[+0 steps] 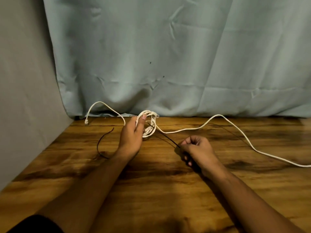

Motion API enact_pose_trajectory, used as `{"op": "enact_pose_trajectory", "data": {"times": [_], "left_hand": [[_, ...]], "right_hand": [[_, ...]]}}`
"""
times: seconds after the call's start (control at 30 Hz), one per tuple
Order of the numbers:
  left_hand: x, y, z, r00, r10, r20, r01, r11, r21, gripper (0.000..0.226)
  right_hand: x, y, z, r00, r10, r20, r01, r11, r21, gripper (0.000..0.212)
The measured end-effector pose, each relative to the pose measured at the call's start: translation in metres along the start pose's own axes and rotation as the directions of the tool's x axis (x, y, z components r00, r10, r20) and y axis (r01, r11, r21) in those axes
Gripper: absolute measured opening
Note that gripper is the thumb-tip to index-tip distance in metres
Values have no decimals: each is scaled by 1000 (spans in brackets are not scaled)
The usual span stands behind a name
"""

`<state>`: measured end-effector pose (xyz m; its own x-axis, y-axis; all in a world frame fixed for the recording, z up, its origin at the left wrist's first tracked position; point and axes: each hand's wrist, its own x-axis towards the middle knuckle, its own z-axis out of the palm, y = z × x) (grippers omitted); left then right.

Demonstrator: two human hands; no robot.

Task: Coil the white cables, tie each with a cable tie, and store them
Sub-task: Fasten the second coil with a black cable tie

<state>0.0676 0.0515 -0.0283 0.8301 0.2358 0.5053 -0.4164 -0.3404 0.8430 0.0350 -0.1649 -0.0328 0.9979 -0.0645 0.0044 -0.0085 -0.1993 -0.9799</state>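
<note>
Two hands busy. Left hand (pixel 133 137): fingers (pixel 136 122) and thumb curled round the coiled white cable (pixel 149 130), gripping the bundle at the far edge of the worktop (pixel 151 182); cannot tell if the coil touches the wood. Right hand (pixel 197 149): fingers (pixel 191 140) curled tight, pinching the near end of a black cable tie (pixel 168 137). The tie runs straight and diagonal from the coil to the right fist, its far end lost among the loops. One loose white length (pixel 235 127) leaves the coil to the right, humps up near the backdrop, then trails across the wood to the right frame edge. Another white length (pixel 99 102) arcs from behind the left hand up against the cloth (pixel 168 56) and drops to a clear plug (pixel 86 122) on the far left corner. Second black tie (pixel 101 142) lies curved on the wood, just left of the left forearm. Grey wall (pixel 25 81) on the left side. Both forearms bare; dark sleeve at the bottom left corner.
</note>
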Motion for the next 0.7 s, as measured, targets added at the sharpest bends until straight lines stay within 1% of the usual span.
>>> {"op": "enact_pose_trajectory", "data": {"times": [0.1, 0.2, 0.3, 0.4, 0.57, 0.7], "left_hand": [[2, -6, 4, 999, 34, 18, -35, 996, 84, 32], [1, -9, 6, 994, 95, 55, -102, 985, 142, 29], [-3, -6, 10, 989, 109, 102, -122, 983, 137, 27], [-8, 0, 15, 981, 115, 157, -135, 983, 124, 31], [-13, 1, 19, 973, 138, 183, -162, 979, 126, 38], [-13, 1, 18, 972, 150, 178, -177, 973, 149, 40]], "right_hand": [[1, -4, 1, 999, 35, 15, -35, 999, -13, 8], [2, -8, 0, 998, 52, 24, -53, 997, 60, 5], [2, -7, 4, 999, 29, 20, -33, 981, 190, 10], [0, -5, 10, 998, 5, 61, -22, 956, 294, 13], [-5, -5, 16, 996, 21, 85, -50, 935, 352, 10], [-5, -5, 15, 996, 29, 83, -61, 909, 413, 13]]}}
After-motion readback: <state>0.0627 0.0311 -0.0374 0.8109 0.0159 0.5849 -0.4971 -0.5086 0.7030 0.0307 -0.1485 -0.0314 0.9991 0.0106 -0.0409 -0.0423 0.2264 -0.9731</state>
